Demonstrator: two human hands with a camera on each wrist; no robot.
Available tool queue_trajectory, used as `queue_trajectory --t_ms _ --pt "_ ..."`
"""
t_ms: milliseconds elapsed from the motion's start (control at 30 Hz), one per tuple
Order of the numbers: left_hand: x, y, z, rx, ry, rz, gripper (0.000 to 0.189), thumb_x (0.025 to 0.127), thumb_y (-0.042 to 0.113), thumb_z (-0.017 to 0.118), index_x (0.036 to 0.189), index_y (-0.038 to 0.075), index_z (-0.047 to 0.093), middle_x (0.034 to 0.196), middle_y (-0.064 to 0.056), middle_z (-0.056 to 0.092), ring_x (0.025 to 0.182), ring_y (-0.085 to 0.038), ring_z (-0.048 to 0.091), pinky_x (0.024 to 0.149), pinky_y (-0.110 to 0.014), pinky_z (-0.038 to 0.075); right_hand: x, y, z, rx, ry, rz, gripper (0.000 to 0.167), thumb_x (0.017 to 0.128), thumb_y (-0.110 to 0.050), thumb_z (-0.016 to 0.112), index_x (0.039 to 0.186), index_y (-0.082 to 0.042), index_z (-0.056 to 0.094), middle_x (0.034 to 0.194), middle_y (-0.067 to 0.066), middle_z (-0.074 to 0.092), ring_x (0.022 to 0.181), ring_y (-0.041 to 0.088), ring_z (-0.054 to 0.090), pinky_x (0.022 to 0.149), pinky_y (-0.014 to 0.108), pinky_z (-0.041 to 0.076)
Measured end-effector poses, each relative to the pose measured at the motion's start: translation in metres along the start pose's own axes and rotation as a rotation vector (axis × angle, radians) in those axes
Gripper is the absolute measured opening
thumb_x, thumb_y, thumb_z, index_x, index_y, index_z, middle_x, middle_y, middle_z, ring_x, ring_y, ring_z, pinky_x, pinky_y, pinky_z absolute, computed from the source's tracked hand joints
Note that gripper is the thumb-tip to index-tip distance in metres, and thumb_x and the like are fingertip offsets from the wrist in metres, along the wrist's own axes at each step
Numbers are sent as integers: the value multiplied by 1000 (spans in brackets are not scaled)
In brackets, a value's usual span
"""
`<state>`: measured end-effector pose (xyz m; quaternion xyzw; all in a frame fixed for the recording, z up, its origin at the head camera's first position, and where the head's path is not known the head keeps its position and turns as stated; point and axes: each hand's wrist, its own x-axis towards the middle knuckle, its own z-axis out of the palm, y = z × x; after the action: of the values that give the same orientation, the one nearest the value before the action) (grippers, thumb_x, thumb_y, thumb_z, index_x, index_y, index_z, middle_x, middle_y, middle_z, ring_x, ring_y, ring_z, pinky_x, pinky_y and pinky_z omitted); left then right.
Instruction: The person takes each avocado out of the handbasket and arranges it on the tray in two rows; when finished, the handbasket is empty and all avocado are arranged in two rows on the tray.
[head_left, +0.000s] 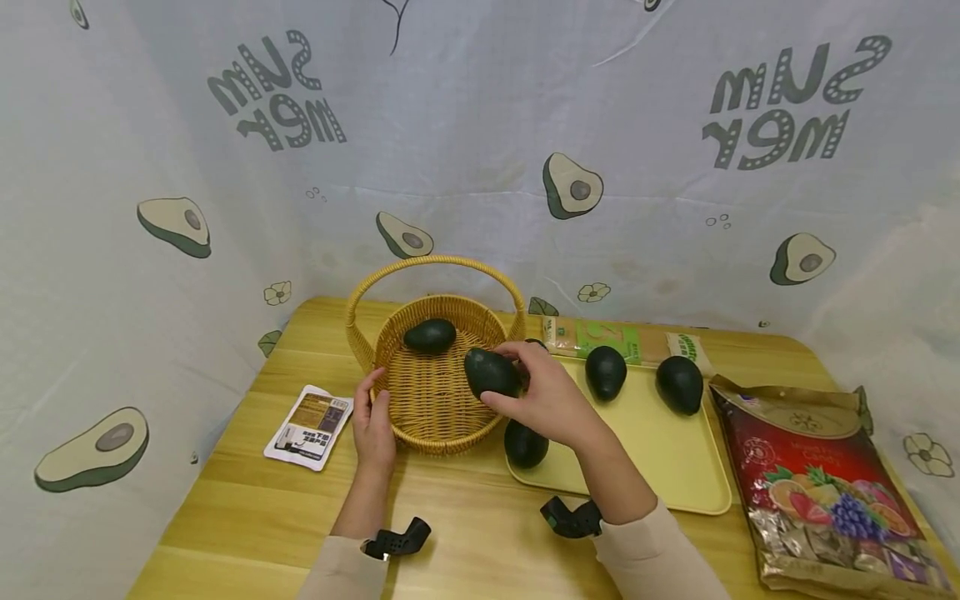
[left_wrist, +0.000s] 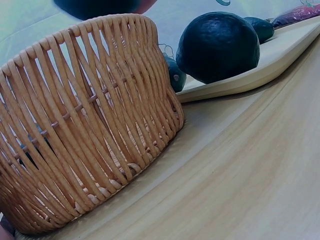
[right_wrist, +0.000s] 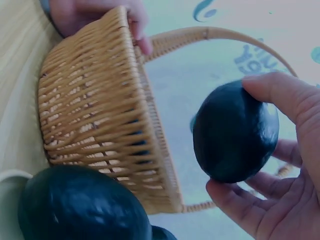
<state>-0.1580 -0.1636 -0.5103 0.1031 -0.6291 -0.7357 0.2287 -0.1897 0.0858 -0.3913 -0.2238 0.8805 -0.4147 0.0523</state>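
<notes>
My right hand (head_left: 551,400) grips a dark green avocado (head_left: 491,373) between thumb and fingers, above the right side of a round wicker basket (head_left: 442,442). In the right wrist view this avocado (right_wrist: 236,132) is beside the rim, apart from the weave. My left hand (head_left: 373,425) holds the basket's left rim, fingers hooked over the edge. Another avocado (head_left: 430,336) lies inside, toward the back. Several more avocados, one of them at the near left corner (head_left: 527,444), lie on a yellow tray (head_left: 660,467) to the right; one is partly hidden behind my right hand.
The basket's tall arched handle (head_left: 435,260) stands upright. A white-edged packet (head_left: 309,427) lies left of the basket. Behind the tray is a long flat package (head_left: 622,337); a red candy bag (head_left: 817,483) lies at the right. A printed curtain (head_left: 480,125) hangs behind the table.
</notes>
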Motion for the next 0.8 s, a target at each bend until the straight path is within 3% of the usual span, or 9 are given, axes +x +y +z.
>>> queue_trajectory --t_ms 233,567,800 --pt "0 0 0 -5 -21 6 38 107 7 37 143 -4 46 161 -14 36 159 -25 13 126 -51 12 -19 7 -14 27 86 41 66 87 -31 82 142 -13 51 137 11 58 121 32 60 100 53 52" --pt "0 0 0 6 -17 1 38 106 7 38 142 -4 46 161 -13 36 159 -25 14 126 -51 13 -43 32 -22 -1 157 42 71 91 -29 79 152 -16 45 146 12 52 128 34 54 99 56 50" --pt "-1 0 -1 7 -16 -9 38 106 9 39 142 -3 47 163 -11 34 159 -25 12 127 -51 10 -58 43 -29 11 128 115 71 93 -37 76 154 -23 42 146 16 51 122 39 58 81 42 55"
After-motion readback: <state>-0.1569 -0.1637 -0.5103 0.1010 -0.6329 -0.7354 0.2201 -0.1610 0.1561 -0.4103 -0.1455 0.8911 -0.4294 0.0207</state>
